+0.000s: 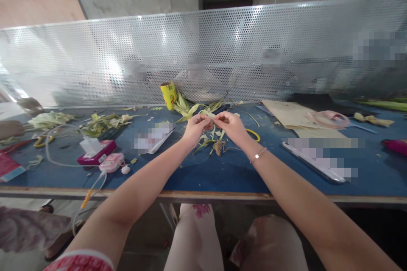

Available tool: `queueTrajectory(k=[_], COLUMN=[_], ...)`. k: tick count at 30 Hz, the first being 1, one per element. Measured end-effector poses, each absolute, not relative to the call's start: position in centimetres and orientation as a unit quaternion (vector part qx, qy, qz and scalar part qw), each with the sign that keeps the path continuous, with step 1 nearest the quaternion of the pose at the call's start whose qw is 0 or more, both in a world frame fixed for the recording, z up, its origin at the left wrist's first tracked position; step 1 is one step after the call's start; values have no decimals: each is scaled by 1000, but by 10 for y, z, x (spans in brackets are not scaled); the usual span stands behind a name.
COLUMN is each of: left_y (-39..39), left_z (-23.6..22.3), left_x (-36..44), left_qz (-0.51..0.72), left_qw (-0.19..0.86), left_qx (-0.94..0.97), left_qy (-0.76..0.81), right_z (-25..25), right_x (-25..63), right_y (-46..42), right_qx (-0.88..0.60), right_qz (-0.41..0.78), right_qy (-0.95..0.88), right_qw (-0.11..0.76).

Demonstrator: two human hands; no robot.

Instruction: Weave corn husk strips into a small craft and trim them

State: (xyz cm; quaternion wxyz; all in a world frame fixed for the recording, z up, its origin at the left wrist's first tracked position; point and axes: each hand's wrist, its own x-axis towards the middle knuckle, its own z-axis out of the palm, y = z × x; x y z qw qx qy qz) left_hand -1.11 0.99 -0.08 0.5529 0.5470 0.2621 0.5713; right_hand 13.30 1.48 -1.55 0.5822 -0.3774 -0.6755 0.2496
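Observation:
My left hand and my right hand meet over the middle of the blue table, fingertips nearly touching. Both are closed in a pinch on a pale corn husk strip, mostly covered by the fingers. Under them lie thin green husk strips and a small brown knotted or braided bundle. A yellow loop, perhaps a scissors handle, shows partly behind my right hand. Larger corn husks lie just beyond the fingers, beside an upright yellow roll.
Phones flank my forearms. At left are a purple power block with a white cable, a pink case and husk piles. Brown paper with a pink tape roll lies right. A perforated metal screen closes the back.

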Motion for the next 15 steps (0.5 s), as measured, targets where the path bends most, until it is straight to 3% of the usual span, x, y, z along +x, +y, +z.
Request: queueTrajectory(k=[15], left_y=[13], left_z=[-4], left_x=[-12], left_qz=[571], left_qw=[555], left_qx=[551], left_qy=[252], right_z=[-14], right_x=[133], right_y=[13], right_qx=[-370], right_qz=[249], right_qy=[-676], right_qw=[587])
